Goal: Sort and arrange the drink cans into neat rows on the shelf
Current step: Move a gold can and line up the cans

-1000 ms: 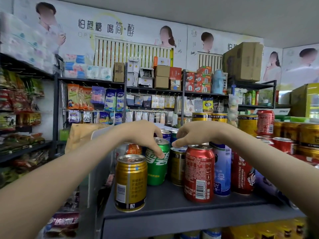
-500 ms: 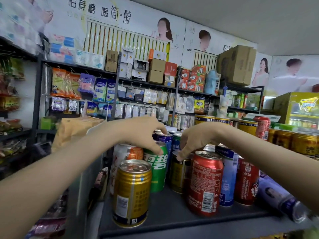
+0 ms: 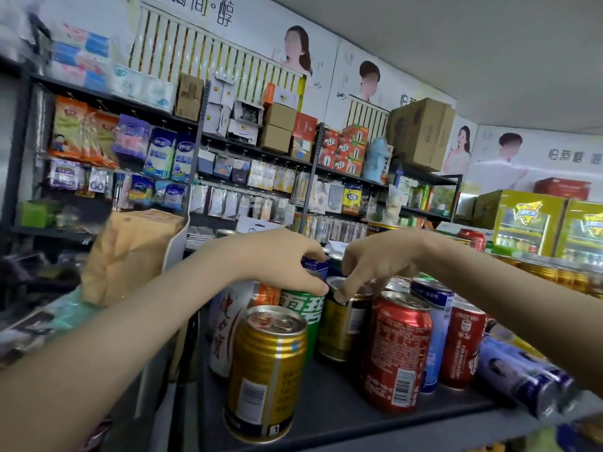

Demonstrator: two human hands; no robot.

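Fingers (image 3: 310,283) of our left hand (image 3: 277,262) curl down over the top of the green Sprite can (image 3: 301,313) and grip it by the rim; we cannot see the thumb. Our right hand (image 3: 372,264) pinches the rim of the dark gold can (image 3: 341,324) just beside it, fingertips (image 3: 350,287) bent onto the lid. Both cans stand upright in the middle of the grey shelf (image 3: 332,396), behind the bright gold can (image 3: 266,370) and the red Coca-Cola can (image 3: 396,350) at the front edge.

A second ago our right hand hovered just above the cluster. Since then it has dropped onto the dark gold can, while our left has kept its hold on the green one. Neither can appears to have shifted yet. We read this as both grips being set, so each can is ready to be slid or lifted into line.

Much is left to do. The white-and-orange can (image 3: 228,324), the blue-and-white can (image 3: 437,324) and the red can at the right (image 3: 463,350) stand in a loose huddle, brands mixed, and a blue can (image 3: 518,373) lies on its side at the far right
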